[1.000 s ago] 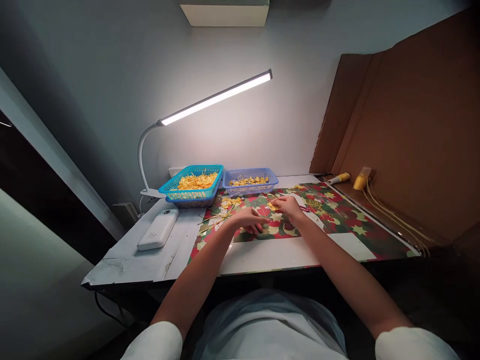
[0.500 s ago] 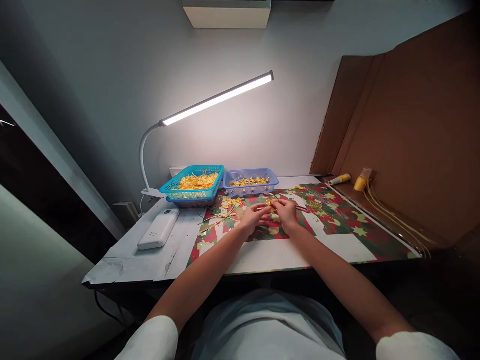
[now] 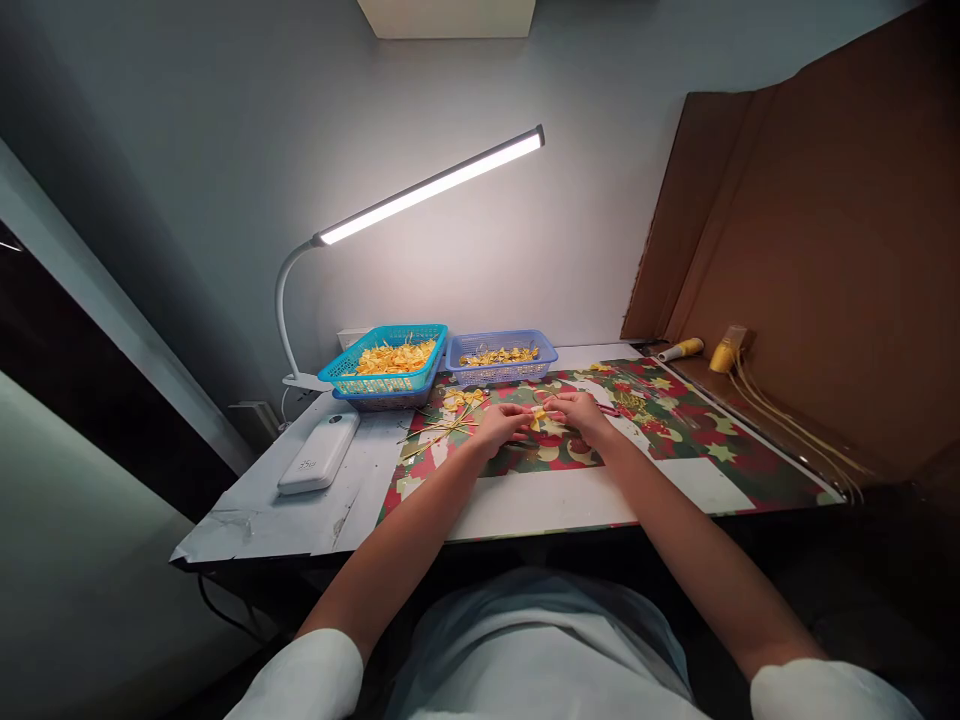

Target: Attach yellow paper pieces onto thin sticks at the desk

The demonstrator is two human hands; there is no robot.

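Between my two hands is a small yellow ribbon bow (image 3: 538,423), with its tail hanging toward the patterned mat (image 3: 517,462). My left hand (image 3: 504,426) pinches its left side with thumb and fingertips. From the right, my right hand (image 3: 583,416) has its fingers closed at the bow's other edge, and a thin gold tie shows near the fingertips. To the left of my left hand lie loose gold ties (image 3: 435,436) and a few finished-looking yellow bows (image 3: 463,399). A dark pink tool (image 3: 609,410), partly hidden, lies just beyond my right hand.
A teal basket (image 3: 330,378) of yellow ribbon bows sits on another basket. Beside it stands a lavender basket (image 3: 501,376) with gold pieces. A white power bank (image 3: 319,455), a lit lamp (image 3: 435,188), gold ties (image 3: 634,408), a yellow-and-white roll (image 3: 681,349) and cardboard (image 3: 810,260) surround the work.
My hands have moved slightly apart, and the bow shows more plainly between them. My right hand has shifted right. The whole view has tilted a little downward.
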